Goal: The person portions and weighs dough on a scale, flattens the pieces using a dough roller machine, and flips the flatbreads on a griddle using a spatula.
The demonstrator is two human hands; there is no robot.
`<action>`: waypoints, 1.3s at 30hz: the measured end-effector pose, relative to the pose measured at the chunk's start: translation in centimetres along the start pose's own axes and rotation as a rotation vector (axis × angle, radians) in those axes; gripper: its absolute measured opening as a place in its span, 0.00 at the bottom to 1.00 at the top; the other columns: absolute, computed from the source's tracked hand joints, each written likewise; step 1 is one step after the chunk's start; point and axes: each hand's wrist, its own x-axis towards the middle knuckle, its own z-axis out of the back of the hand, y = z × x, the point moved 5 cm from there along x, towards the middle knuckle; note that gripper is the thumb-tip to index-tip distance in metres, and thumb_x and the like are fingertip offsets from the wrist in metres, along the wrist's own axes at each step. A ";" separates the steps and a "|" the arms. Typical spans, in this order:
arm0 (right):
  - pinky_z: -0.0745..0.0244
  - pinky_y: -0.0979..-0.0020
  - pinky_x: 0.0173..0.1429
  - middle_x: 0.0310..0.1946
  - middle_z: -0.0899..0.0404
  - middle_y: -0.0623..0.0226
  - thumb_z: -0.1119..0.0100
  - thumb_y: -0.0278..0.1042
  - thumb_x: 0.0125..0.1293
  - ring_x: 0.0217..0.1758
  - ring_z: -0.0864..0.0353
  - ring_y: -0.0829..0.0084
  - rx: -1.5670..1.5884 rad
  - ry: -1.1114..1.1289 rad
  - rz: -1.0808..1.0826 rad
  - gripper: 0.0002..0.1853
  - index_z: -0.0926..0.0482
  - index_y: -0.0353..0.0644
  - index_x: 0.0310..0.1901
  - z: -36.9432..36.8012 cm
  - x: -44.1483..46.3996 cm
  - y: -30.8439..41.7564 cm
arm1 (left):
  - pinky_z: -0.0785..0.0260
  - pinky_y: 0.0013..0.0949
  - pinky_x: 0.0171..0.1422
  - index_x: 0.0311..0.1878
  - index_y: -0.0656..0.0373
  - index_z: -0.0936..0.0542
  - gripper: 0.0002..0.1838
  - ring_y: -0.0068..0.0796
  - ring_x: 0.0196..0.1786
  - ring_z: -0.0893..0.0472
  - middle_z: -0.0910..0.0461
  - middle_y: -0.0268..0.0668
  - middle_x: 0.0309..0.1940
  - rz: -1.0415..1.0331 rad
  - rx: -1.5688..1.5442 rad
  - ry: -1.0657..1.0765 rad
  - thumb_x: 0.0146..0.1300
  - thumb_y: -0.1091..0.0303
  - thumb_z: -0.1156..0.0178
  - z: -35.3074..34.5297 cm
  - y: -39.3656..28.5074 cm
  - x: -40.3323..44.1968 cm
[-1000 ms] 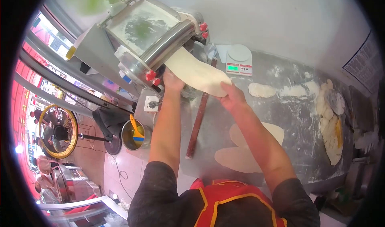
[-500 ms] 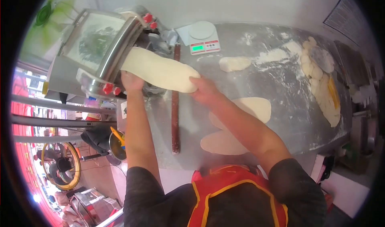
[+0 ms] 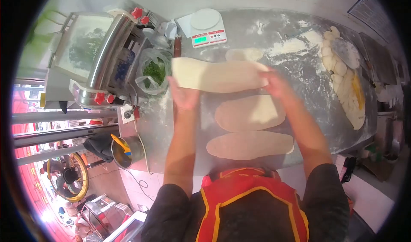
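Note:
A long flat sheet of dough point(image 3: 220, 76) is stretched between my two hands above the grey table. My left hand point(image 3: 185, 95) supports its left end from below, fingers partly hidden under the sheet. At the right end, my right hand point(image 3: 273, 83) pinches the edge between thumb and fingers. Two flattened dough sheets, an upper one point(image 3: 250, 113) and a lower one point(image 3: 250, 145), lie on the table nearer my body. Just behind the held sheet is a smaller dough piece point(image 3: 244, 54).
The roller machine point(image 3: 107, 53) stands at the left, beside a bag of chopped greens point(image 3: 154, 72). A white scale point(image 3: 208, 28) sits at the back. Dough pieces point(image 3: 338, 81) line the table's right side. A metal pot point(image 3: 127, 151) is at lower left.
The dough sheet has come away from the machine's roller and moved right with both my hands. The bag of greens and the two sheets on the table show more fully.

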 end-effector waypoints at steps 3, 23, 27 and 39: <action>0.22 0.64 0.48 0.46 0.22 0.62 0.45 0.25 0.60 0.48 0.20 0.68 -0.112 -0.156 0.040 0.23 0.31 0.37 0.59 6.3 -0.7 2.0 | 0.47 0.45 0.73 0.65 0.60 0.35 0.26 0.41 0.68 0.36 0.33 0.42 0.64 0.079 -0.081 -0.257 0.74 0.52 0.61 4.0 6.8 -0.9; 0.33 0.62 0.57 0.44 0.21 0.55 0.30 0.49 0.45 0.50 0.23 0.58 -1.569 -0.428 0.369 0.31 0.23 0.41 0.49 2.5 13.0 5.2 | 0.30 0.27 0.33 0.44 0.62 0.30 0.13 0.25 0.30 0.23 0.23 0.35 0.31 -0.339 1.568 -0.576 0.64 0.64 0.42 7.7 -1.4 -5.6; 0.29 0.62 0.45 0.32 0.22 0.59 0.29 0.39 0.43 0.39 0.23 0.59 -1.470 -0.364 0.559 0.19 0.26 0.42 0.34 0.6 10.8 4.2 | 0.28 0.27 0.36 0.48 0.62 0.28 0.11 0.24 0.33 0.22 0.23 0.35 0.32 -0.147 1.411 -0.449 0.66 0.68 0.46 5.8 2.6 -4.0; 0.30 0.75 0.32 0.29 0.25 0.69 0.36 0.17 0.50 0.31 0.25 0.79 -0.600 -0.182 0.275 0.13 0.29 0.41 0.34 -14.6 -0.6 3.2 | 0.35 0.37 0.65 0.61 0.61 0.33 0.21 0.33 0.59 0.28 0.28 0.38 0.57 0.215 0.134 -0.155 0.70 0.60 0.49 2.0 6.9 -0.2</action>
